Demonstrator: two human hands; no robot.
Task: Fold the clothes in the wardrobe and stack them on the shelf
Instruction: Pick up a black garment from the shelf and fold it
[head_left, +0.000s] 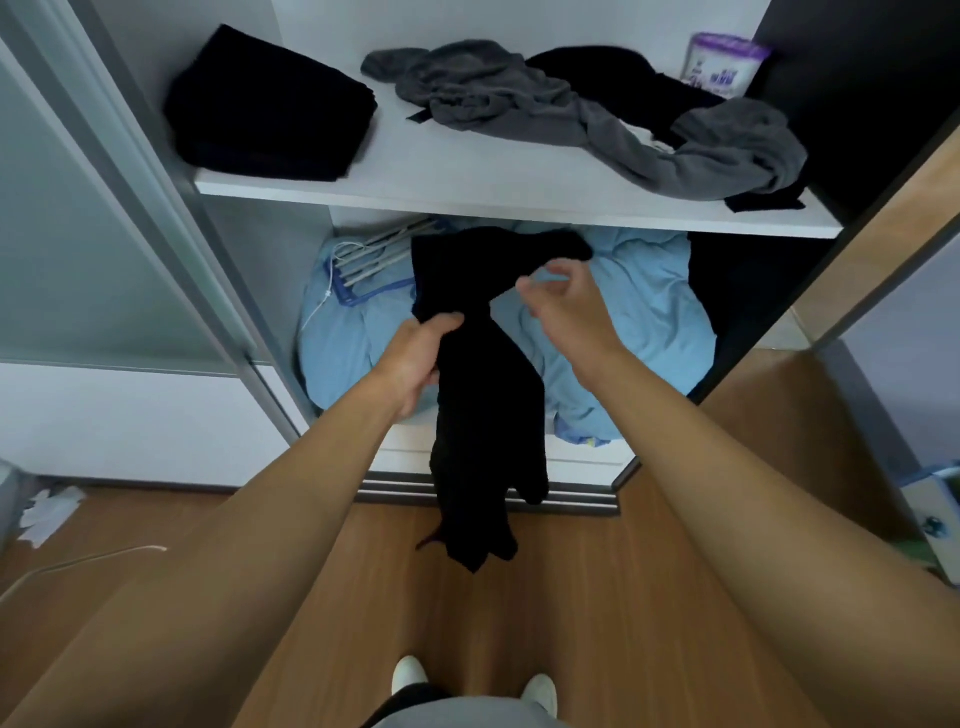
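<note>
— We see a wood-plank floor (597, 613) that runs up to the metal track (493, 501) of the wardrobe (270, 270).
— To the left we see its frosted sliding door (78, 234), to the right a wood-grain door panel (883, 244). We find the inner walls (311, 26) white and the light cool, even.

White shelf (395, 156): folded black stack (270, 109) L, crumpled grey clothes (519, 98) + purple tub (727, 65) R

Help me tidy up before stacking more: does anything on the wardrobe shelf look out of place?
Yes. A grey garment lies crumpled across the right of the shelf, sprawled over dark clothes, unlike the neatly folded black stack at the left. The left hand grips a black garment, not yet folded.
</note>
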